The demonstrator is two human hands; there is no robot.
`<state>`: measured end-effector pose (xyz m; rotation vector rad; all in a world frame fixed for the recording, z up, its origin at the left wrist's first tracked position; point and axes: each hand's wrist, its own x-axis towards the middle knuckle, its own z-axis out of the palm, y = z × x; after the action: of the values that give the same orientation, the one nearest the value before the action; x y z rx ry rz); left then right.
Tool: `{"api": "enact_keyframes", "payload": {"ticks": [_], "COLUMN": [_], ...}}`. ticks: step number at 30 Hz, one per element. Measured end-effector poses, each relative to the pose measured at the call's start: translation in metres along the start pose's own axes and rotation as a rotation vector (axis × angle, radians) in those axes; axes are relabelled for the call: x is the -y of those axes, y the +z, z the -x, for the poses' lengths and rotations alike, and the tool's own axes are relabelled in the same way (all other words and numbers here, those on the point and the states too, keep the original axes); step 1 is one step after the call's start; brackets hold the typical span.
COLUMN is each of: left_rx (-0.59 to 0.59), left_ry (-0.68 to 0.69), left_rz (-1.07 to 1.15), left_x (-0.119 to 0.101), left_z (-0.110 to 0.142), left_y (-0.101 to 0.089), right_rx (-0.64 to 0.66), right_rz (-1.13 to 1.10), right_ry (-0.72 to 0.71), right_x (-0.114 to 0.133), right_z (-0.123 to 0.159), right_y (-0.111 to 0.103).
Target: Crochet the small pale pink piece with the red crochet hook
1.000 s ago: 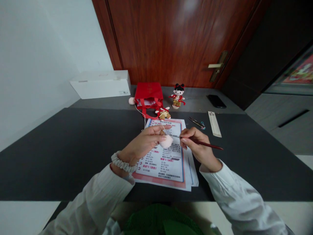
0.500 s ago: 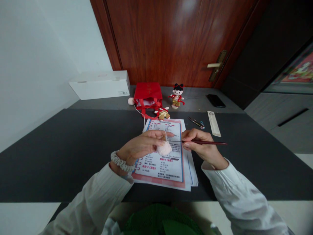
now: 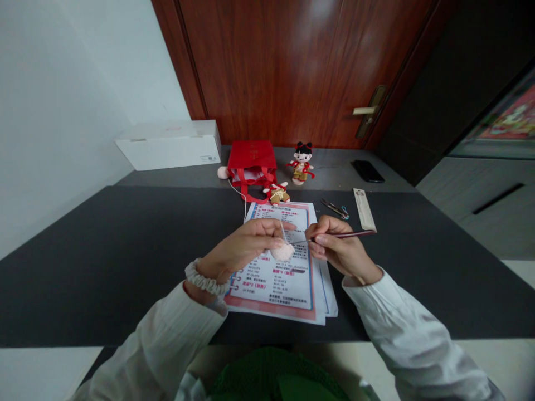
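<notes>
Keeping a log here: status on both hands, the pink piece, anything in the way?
Left fingers hold pale pink piece. Right fingers grip hook, tip at piece. Nothing seen in the way.

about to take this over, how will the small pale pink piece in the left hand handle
The pale pink piece is probably light: the left hand pinches it at the edge. Its fuzzy, yarn-like look suggests it would squash rather than slip. Being rounded, it might roll if set down.
</notes>
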<state>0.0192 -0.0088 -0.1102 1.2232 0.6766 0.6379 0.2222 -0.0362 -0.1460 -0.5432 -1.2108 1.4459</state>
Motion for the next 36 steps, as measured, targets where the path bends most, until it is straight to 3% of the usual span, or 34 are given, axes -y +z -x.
{"api": "enact_keyframes", "payload": {"ticks": [6, 19, 26, 29, 34, 36], "left_rx": [-0.18, -0.27, -0.459, -0.483, -0.546, -0.527], "left_ry": [0.205, 0.33, 0.376, 0.416, 0.51, 0.491], "left_rz": [-0.232, -0.447, -0.669, -0.724, -0.787, -0.781], "left_x": [0.005, 0.005, 0.008, 0.011, 0.016, 0.016], "left_z": [-0.006, -0.011, -0.015, -0.016, -0.015, -0.015], "left_y": [0.003, 0.008, 0.012, 0.014, 0.019, 0.021], "right_rx": [-0.048, -0.17, -0.077, -0.069, -0.244, -0.239], "right_rz": [0.191, 0.59, 0.926, 0.955, 0.865, 0.871], "right_ry": [-0.117, -0.253, -0.421, -0.425, -0.324, -0.344], "right_x": [-0.004, -0.004, -0.007, -0.007, -0.013, -0.015], "right_z": [-0.001, 0.004, 0.007, 0.008, 0.01, 0.011], "right_y": [-0.005, 0.005, 0.015, 0.018, 0.018, 0.016]}}
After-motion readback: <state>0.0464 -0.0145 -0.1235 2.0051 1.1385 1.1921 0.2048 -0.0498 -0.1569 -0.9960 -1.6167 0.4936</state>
